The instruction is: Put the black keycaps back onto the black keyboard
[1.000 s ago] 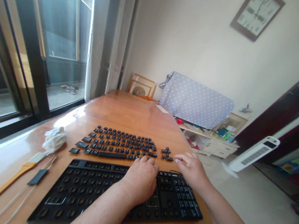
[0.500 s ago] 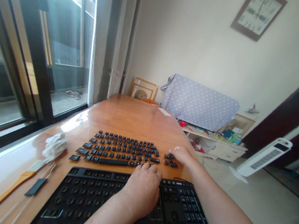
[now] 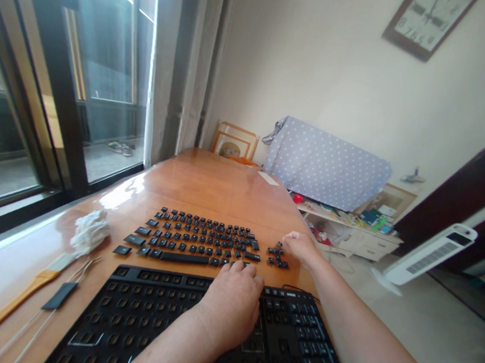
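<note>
A black keyboard (image 3: 131,318) lies at the table's near edge, most of its left and middle part without keycaps. My left hand (image 3: 235,301) lies over its middle, fingers curled at the upper edge as if gripping it; the fingertips are hidden. Beyond the keyboard, loose black keycaps (image 3: 194,238) stand in rows, with a long space bar (image 3: 184,258) in the nearest row. My right hand (image 3: 299,245) is closed at the right of a small keycap cluster (image 3: 278,251), and what its fingers hold cannot be seen. Keycaps remain fitted on the number pad (image 3: 310,335).
Left of the keyboard lie a yellow-handled brush (image 3: 18,304), a wire keycap puller (image 3: 60,296) with a dark grip and a crumpled white cloth (image 3: 91,231). A window borders the table (image 3: 208,184) on the left. A low white cabinet (image 3: 359,241) stands beyond its right edge.
My right hand has drawn slightly right, away from the small keycap cluster, and a keycap now shows just left of its fingers. The left hand stays on the keyboard. The view has tilted slightly.
</note>
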Available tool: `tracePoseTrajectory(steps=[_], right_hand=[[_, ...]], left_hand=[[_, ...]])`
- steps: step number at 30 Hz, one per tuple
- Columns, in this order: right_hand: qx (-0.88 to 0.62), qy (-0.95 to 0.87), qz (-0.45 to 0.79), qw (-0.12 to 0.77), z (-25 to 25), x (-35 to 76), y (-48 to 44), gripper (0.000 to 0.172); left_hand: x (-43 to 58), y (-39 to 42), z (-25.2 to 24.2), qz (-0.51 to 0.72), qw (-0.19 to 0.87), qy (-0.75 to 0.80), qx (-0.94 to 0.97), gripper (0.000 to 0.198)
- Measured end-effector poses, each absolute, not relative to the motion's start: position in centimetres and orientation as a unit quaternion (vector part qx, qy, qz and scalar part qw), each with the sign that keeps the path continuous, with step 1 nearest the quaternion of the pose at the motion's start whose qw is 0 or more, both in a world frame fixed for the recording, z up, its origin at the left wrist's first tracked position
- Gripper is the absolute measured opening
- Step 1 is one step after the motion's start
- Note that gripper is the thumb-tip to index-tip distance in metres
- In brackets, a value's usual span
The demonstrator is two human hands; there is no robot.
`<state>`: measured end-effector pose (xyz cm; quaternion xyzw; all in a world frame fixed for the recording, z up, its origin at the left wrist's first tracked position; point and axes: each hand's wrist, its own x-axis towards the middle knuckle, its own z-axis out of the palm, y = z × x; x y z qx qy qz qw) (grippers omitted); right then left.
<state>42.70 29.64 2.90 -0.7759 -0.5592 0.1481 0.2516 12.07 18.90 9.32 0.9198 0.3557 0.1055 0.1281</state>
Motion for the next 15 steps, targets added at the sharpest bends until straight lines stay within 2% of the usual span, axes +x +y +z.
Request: tracePoseTrajectory(steps=[7, 15], right_hand=[[-0.735, -0.615, 0.198, 0.205, 2.92, 43.36, 30.28, 0.033], [-0.714, -0.641, 0.201, 0.198, 2.46, 43.69, 30.58, 0.032]], left_hand=[[11.98, 18.85, 9.50, 0.104, 0.127, 0.354, 0.921, 0.024], [12.04, 18.94, 9.30, 0.103, 0.129, 0.354, 0.921, 0.023]])
